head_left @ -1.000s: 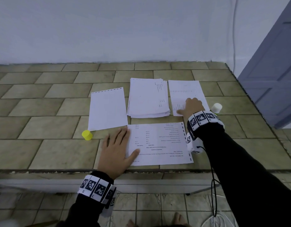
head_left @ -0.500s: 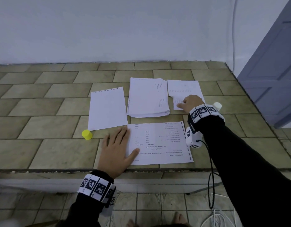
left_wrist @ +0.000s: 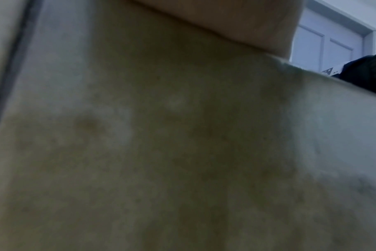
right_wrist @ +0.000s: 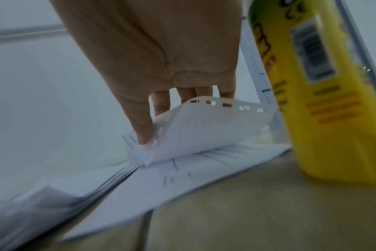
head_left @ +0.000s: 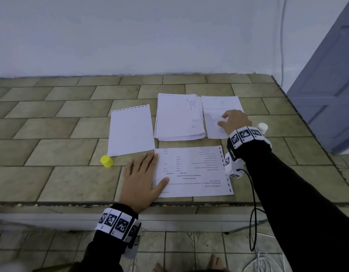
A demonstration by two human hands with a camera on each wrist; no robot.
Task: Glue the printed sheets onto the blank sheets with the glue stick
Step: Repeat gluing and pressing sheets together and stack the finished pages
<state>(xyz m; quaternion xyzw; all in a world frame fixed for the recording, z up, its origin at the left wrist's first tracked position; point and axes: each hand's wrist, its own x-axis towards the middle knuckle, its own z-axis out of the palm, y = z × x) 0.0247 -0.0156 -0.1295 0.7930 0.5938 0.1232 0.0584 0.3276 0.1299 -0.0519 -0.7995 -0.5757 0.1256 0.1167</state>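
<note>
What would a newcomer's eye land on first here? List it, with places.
Probably the right hand at the far right of the tiled table, pinching up a corner of a printed sheet beside the upright yellow glue stick. Next, the left hand lying flat on the near printed sheet, and the yellow cap left of it.

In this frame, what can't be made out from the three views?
- Glue stick: body hidden behind right wrist, head view; top cropped, right wrist view.
- Printed sheet: text too small, head view.
- Left hand: left wrist view blurred against the tiles.
</note>
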